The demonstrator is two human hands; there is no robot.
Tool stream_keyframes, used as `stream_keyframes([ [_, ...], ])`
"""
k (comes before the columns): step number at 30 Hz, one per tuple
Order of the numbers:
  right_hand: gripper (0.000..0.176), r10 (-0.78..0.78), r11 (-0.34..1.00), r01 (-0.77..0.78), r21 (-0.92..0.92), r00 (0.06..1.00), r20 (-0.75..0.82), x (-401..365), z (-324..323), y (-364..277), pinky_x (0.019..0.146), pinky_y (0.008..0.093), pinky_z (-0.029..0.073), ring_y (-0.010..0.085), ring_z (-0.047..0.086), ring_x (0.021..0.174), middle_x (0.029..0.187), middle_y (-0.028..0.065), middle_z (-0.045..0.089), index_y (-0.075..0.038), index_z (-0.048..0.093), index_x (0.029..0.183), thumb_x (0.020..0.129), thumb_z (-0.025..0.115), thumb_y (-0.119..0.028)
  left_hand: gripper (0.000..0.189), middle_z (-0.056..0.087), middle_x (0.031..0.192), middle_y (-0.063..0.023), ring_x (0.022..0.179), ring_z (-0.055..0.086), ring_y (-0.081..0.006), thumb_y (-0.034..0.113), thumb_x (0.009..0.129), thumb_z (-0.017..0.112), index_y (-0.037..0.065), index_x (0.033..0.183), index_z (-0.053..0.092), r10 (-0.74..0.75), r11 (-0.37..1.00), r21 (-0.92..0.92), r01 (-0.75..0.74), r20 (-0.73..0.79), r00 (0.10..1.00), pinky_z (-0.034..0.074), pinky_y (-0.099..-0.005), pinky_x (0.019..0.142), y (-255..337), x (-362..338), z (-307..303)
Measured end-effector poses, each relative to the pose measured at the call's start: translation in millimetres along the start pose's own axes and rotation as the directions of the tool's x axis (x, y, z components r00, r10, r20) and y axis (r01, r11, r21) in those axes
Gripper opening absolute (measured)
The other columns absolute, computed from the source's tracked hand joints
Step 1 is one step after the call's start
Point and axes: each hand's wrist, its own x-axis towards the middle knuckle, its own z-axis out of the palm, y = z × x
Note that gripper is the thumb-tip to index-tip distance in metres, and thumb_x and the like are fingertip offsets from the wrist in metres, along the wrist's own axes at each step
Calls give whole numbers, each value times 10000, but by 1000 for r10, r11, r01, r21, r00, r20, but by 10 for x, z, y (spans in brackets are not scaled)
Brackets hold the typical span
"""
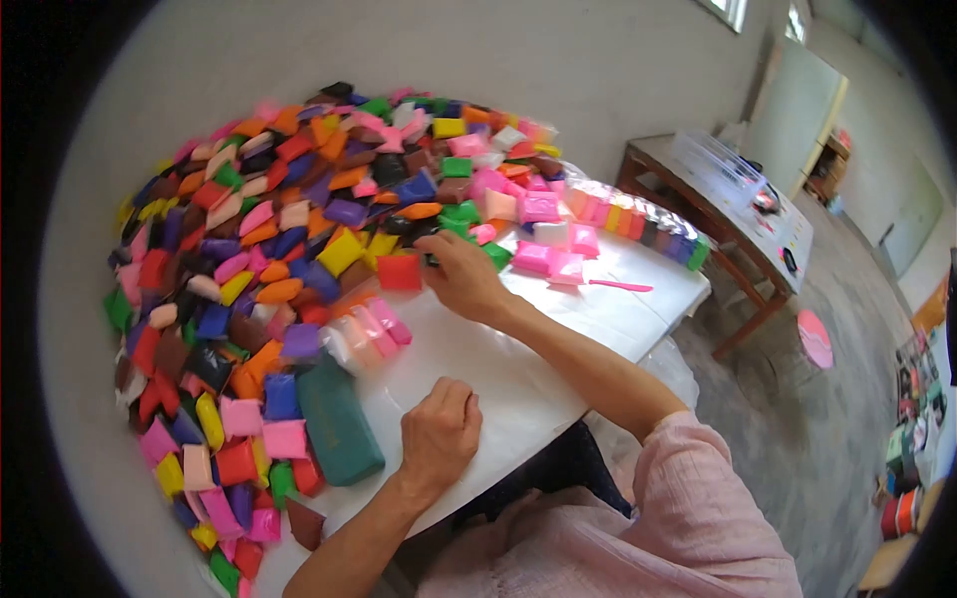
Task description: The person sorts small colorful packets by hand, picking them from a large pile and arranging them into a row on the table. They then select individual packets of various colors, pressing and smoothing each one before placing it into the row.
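Observation:
My right hand reaches into the edge of a big pile of small coloured packets, which look like modelling clay. Its fingers are curled together beside a red packet; a dark bit shows at the fingertips, too small to name. Closer to me, my left hand rests as a loose fist at the table's near edge, with nothing seen sticking out of it. Left of that fist lies a dark green box-like block. Just beyond it is a short row of white, peach and pink packets, partly blurred.
A clear-wrapped row of multicoloured packets lies along the white table's far right. Several pink packets and a pink plastic knife lie nearer. A wooden table with a clear bin and a pink-topped stool stand right.

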Motion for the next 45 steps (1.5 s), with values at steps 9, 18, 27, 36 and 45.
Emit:
stream_keyframes([
  [9, 343, -56, 998, 56, -3, 997, -45, -47, -63, 13, 698, 363, 503, 255, 628, 743, 1072, 141, 603, -31, 596, 1147, 807, 638, -46, 52, 559, 789, -133, 665, 588, -330, 64, 832, 604, 36, 841, 561, -17, 1000, -18, 17, -4, 1000, 481, -418, 590, -28, -12, -5],
  [18, 191, -146, 985, 151, 80, 987, -63, -84, -47, -123, 656, 381, 496, 283, 623, 727, 905, 123, 617, -44, 620, 997, 807, 630, -34, 45, 580, 813, -134, 679, 594, -336, 61, 837, 599, 39, 869, 577, -32, 999, -23, 32, -5, 999, 481, -415, 599, -19, -15, -18],
  [27, 157, -216, 974, 216, 63, 976, -5, -168, 33, -157, 721, 423, 489, 330, 618, 842, 917, 132, 618, -36, 609, 956, 806, 605, -83, 43, 577, 798, -123, 655, 587, -328, 44, 825, 610, 43, 850, 575, -26, 1000, 8, 25, 37, 999, 469, -404, 580, 46, 15, -36],
  [36, 137, -214, 974, 212, 78, 977, 14, -180, 73, -175, 691, 452, 489, 348, 625, 815, 903, 152, 619, -28, 610, 904, 774, 583, -63, 39, 579, 779, -129, 639, 588, -322, 33, 827, 608, 30, 851, 577, 3, 1000, 6, -3, 24, 1000, 467, -401, 572, 78, 27, -35],
  [45, 178, -182, 983, 181, 17, 979, 96, -182, 110, -83, 722, 439, 488, 338, 627, 851, 944, 134, 624, -38, 630, 962, 790, 595, -68, 38, 574, 769, -138, 645, 584, -337, 30, 830, 600, 26, 854, 571, 4, 999, 33, -4, 10, 1000, 462, -407, 572, 76, 13, -7],
])
